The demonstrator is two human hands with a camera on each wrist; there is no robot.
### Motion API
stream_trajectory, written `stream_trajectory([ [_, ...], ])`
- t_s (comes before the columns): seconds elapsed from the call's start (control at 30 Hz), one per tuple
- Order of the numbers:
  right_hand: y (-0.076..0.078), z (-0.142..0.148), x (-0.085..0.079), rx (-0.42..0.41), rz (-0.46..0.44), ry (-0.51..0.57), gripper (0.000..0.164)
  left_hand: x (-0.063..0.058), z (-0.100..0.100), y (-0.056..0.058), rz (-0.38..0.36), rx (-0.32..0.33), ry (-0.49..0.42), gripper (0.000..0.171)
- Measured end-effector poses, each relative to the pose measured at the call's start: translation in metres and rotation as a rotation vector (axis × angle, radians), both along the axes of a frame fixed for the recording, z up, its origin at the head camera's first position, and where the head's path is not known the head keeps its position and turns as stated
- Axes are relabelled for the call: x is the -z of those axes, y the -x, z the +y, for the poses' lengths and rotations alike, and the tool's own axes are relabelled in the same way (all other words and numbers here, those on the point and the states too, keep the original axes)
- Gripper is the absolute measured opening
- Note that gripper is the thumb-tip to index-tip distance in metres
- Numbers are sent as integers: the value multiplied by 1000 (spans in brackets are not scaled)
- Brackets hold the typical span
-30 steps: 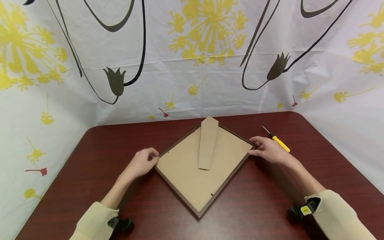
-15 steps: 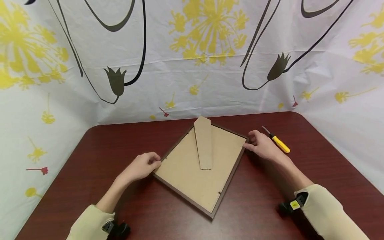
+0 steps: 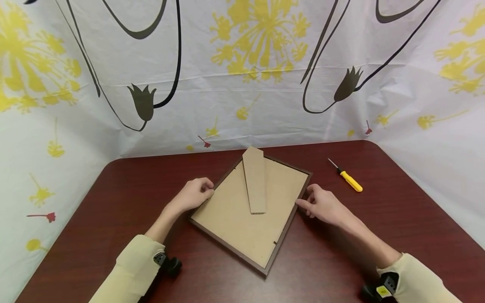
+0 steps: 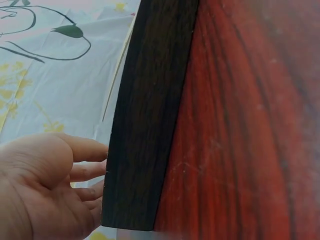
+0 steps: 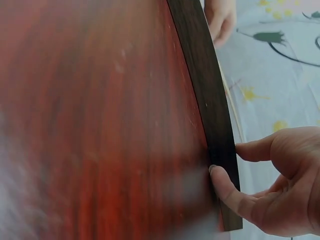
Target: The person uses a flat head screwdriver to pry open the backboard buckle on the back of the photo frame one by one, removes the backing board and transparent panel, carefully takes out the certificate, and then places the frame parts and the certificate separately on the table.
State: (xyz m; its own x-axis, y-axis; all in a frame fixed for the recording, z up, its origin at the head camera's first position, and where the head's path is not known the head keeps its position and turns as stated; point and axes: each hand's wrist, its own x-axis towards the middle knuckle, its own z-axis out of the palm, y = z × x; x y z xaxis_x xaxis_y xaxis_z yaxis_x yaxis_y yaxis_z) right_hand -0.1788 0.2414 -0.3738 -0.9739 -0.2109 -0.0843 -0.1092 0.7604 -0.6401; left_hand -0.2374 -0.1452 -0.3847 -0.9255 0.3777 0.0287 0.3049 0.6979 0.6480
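Note:
A picture frame (image 3: 227, 227) lies face down on the table, its cardboard back upward and a tapered cardboard stand (image 3: 254, 181) running down the middle. My left hand (image 3: 195, 194) holds the upper-left edge, thumb tip against the rim; in the left wrist view the dark frame side (image 4: 145, 115) hides its fingertips. My right hand (image 3: 322, 205) grips the right edge below the corner. In the right wrist view the right thumb meets the rim's upper edge while a finger (image 5: 227, 190) bends across the dark side.
A screwdriver (image 3: 350, 181) with a yellow handle lies on the dark red table (image 3: 144, 181), right of the frame. White flowered cloth (image 3: 227, 105) hangs behind and at both sides. Each wrist carries a small black camera.
The frame has turned counterclockwise, its near corner swinging right and the stand leaning the other way. Lately my left hand slid up its edge and my right hand moved down the right edge.

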Motion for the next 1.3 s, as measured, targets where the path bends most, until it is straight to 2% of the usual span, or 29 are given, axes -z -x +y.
stream_trajectory([
  [0.17, -2, -5, 1, -8, -16, 32, 61, -1, 0, 0, -15, 6, 11, 21],
  [0.33, 7, -5, 3, -45, -17, 71, 59, -2, 0, -9, -44, 21, 2, 23],
  [0.53, 25, -5, 4, -82, -33, 68, 64, -2, 1, -30, -48, 18, -27, 26],
  [0.67, 39, -5, 3, -81, -37, 33, 67, -1, 7, -45, -24, -16, -21, 25],
  [0.8, 52, -4, 4, -77, -13, 4, 63, 0, 16, -58, -5, -54, -20, 24],
  [1.0, 63, 0, 6, -70, 25, -20, 57, 2, 26, -73, -42, -20, -77, 25],
  [1.13, 68, 3, 8, -75, 38, -12, 56, 0, 27, -77, -77, 1, -110, 29],
  [1.3, 70, 3, 10, -87, 53, 6, 56, -2, 28, -72, -58, -21, -89, 36],
])
